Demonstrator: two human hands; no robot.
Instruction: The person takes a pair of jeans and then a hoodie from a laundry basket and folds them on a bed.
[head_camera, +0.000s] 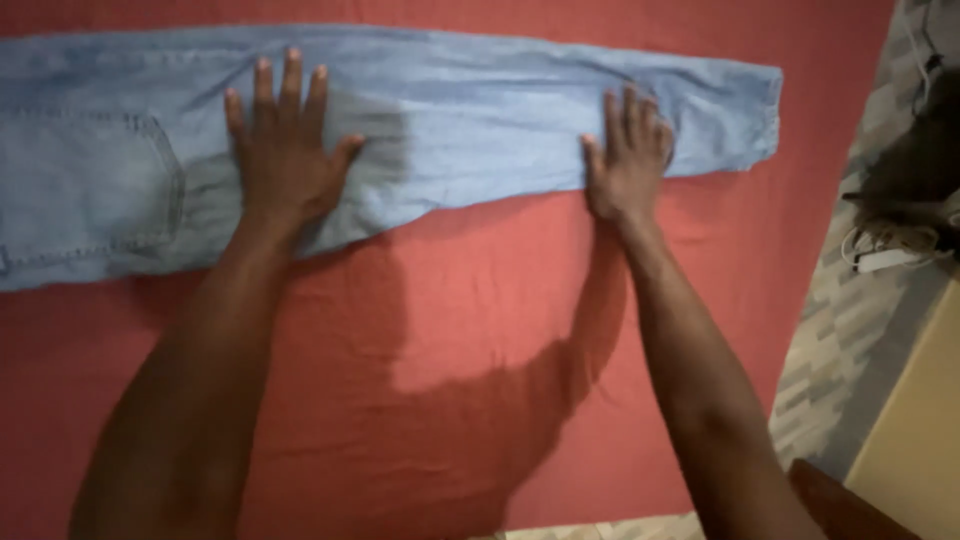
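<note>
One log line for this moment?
left hand flat on jeans | right hand flat near hem | jeans on red sheet

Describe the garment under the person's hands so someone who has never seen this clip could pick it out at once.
A red sheet covers most of the view. Across its top lies a pair of jeans, stretched sideways, with the left hand and right hand pressed flat on it. It is the only pale blue denim there, with a stitched back pocket at its left end.
</note>
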